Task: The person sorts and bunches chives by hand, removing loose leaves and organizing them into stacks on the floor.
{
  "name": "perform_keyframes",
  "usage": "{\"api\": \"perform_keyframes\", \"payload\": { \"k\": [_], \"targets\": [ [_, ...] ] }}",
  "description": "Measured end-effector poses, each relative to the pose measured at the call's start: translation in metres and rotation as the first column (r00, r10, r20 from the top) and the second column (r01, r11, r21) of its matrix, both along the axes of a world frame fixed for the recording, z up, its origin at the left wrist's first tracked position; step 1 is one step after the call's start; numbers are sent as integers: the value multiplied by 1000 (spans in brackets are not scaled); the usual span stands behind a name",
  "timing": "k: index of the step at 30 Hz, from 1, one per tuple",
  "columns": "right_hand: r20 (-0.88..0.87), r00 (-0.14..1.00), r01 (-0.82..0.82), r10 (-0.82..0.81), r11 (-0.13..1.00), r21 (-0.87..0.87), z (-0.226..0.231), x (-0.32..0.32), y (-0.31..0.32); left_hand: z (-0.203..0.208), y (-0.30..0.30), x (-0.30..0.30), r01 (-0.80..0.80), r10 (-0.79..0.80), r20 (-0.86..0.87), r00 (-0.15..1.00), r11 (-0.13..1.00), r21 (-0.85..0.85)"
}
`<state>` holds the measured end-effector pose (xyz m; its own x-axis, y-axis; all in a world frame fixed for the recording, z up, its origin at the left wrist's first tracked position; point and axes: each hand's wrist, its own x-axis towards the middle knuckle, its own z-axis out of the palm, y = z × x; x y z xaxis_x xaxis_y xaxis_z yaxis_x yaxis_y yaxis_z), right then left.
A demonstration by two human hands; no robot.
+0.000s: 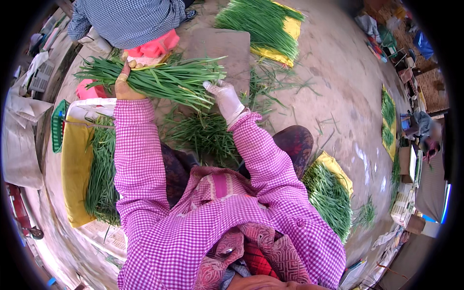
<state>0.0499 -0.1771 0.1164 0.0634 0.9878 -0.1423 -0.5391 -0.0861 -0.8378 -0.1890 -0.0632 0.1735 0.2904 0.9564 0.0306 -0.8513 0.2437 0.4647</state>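
Observation:
A long bunch of green garlic chives (169, 81) lies crosswise in front of me, raised above the ground. My left hand (126, 86), bare with pale bands round a finger, is wrapped about the bunch toward its left part. At the right end, my right hand (226, 100) in a white glove has its fingers closed against the bunch's tips. Below the bunch, a loose heap of chives (205, 137) lies on the ground between my legs.
A crate lined with yellow cloth (76, 169) holds chives at my left. More chives lie on yellow cloth at the far right (263, 26) and near right (328, 198). A flat brown board (217, 46) lies ahead. Another person in checked clothing (128, 21) sits at the far left.

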Motion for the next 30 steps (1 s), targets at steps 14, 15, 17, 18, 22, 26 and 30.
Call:
{"api": "perform_keyframes", "payload": {
  "k": [14, 15, 17, 18, 22, 26, 30],
  "targets": [
    [-454, 888, 4, 79, 984, 178, 16, -5, -18, -4, -17, -30, -202, 214, -450, 867, 977, 75],
    [-456, 886, 16, 86, 976, 216, 2, 3, -21, -5, -14, -31, -269, 260, -451, 854, 962, 44],
    [-384, 908, -30, 168, 940, 339, -4, 12, -28, 1, -8, -44, -472, 388, -496, 777, 880, -53],
    [-355, 923, -14, 145, 938, 346, -4, 18, -32, -7, 1, -55, -482, 384, -476, 791, 871, -98],
    [446, 890, 41, -97, 990, 134, -27, 56, -49, -34, 28, -80, -489, 381, -363, 850, 828, -276],
    [849, 526, 34, 54, 996, -85, -17, 40, -47, -24, 20, -70, -514, 408, -336, 849, 784, -347],
    [555, 831, -114, 50, 990, 83, -24, 12, -16, -11, 7, -54, -453, 366, -286, 885, 820, -351]
  ]
}}
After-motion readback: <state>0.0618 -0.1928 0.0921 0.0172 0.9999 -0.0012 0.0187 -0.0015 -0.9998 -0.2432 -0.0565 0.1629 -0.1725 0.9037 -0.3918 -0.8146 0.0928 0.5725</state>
